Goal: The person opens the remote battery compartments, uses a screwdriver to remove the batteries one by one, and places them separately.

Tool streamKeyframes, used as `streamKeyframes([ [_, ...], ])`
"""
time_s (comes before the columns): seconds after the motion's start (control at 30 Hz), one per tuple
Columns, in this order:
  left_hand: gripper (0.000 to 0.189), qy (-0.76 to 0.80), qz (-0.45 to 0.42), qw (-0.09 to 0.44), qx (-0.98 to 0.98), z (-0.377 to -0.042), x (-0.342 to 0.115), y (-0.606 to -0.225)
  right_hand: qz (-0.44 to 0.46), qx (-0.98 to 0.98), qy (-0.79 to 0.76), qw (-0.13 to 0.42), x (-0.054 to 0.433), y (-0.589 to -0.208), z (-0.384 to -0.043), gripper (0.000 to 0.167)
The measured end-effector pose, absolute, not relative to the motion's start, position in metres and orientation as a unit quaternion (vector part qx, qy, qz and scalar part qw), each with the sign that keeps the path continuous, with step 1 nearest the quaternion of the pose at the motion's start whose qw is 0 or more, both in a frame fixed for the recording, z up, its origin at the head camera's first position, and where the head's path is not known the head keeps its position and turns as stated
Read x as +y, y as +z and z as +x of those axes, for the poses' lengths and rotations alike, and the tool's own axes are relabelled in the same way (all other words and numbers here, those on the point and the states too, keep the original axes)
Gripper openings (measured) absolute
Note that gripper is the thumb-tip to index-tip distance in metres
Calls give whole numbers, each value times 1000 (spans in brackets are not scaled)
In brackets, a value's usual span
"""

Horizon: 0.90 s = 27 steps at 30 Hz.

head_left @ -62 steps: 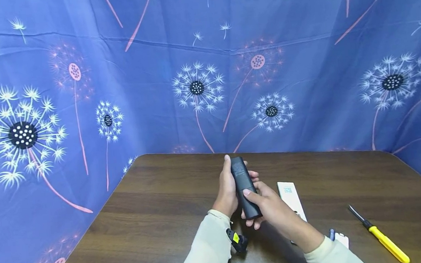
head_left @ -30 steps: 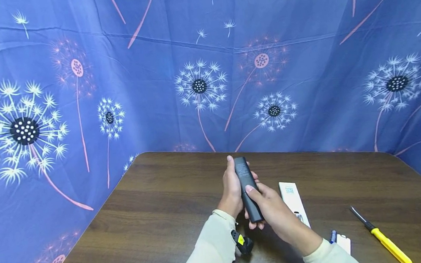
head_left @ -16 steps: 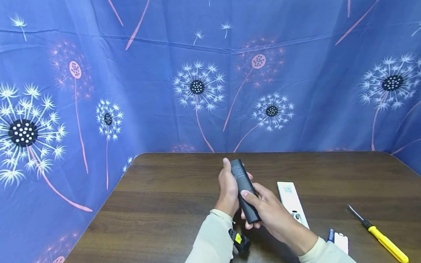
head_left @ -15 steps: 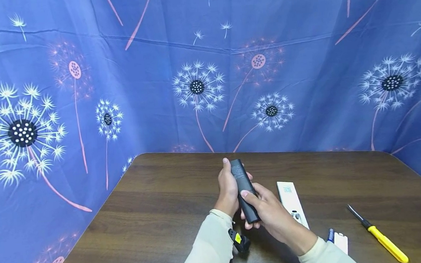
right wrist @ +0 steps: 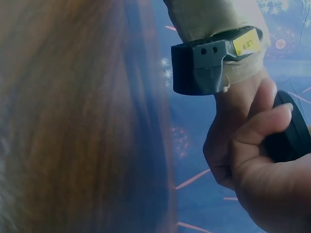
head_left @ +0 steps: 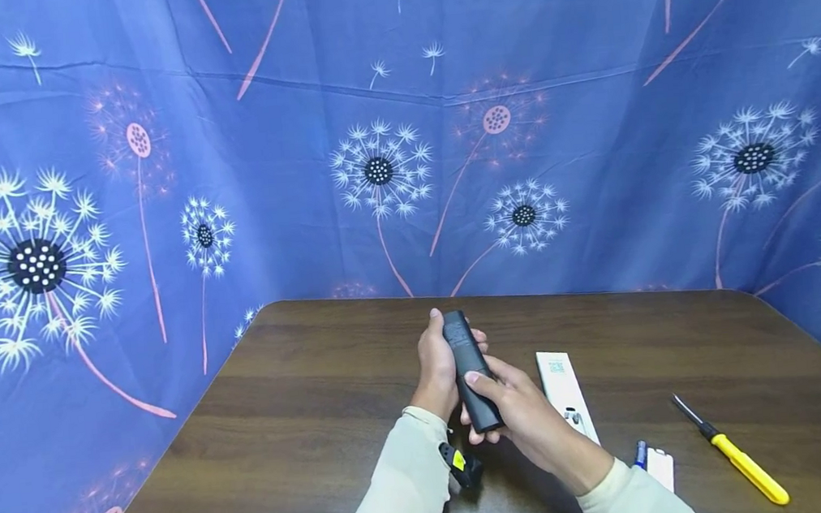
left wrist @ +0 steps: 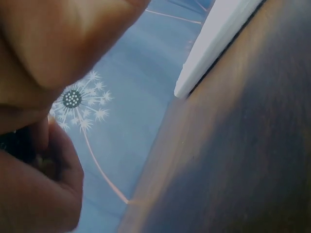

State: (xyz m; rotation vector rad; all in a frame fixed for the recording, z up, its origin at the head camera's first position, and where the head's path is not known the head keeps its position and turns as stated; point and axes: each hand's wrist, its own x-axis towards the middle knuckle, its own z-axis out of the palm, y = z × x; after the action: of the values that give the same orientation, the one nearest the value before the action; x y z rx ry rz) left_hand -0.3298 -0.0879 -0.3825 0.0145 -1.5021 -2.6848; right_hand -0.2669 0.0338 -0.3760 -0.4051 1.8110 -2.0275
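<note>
In the head view a black remote control [head_left: 467,357] is held above the table, its back with faint print and a cross seam facing up. My left hand [head_left: 436,364] grips it along the left side, thumb up along the edge and fingertips showing at the right. My right hand [head_left: 522,401] holds the lower part, thumb pressed on the back just below the seam and fingers underneath. In the right wrist view the end of the remote control [right wrist: 289,136] shows between the curled fingers. In the left wrist view the hands hide most of it.
On the wooden table [head_left: 286,430], right of the hands, lies a long white box [head_left: 563,386] with small metallic items on it. Nearby are a blue battery-like cylinder [head_left: 641,455] and a white piece [head_left: 661,467]. A yellow-handled screwdriver [head_left: 747,467] lies farther right. A patterned blue cloth [head_left: 286,178] hangs behind.
Both hands keep their hold on the remote control, the right thumb staying near the seam. The view shifts slightly; otherwise the table items lie as before.
</note>
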Motion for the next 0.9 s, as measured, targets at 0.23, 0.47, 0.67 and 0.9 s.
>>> streamKeyframes([
  [0.23,56,-883,-33,-2,-468,-328,-89,-380,-138,626,-732,233,33,-375,-268,49],
  [0.47,56,-880,-24,-1,-474,-327,-86,-380,-123,648,-719,218,32,-376,-267,54],
  [0.67,53,-886,-28,8,-462,-326,-83,-378,-130,640,-727,214,33,-372,-264,49],
  [0.9,50,-891,-18,18,-454,-328,-83,-378,-132,611,-748,224,33,-371,-264,43],
])
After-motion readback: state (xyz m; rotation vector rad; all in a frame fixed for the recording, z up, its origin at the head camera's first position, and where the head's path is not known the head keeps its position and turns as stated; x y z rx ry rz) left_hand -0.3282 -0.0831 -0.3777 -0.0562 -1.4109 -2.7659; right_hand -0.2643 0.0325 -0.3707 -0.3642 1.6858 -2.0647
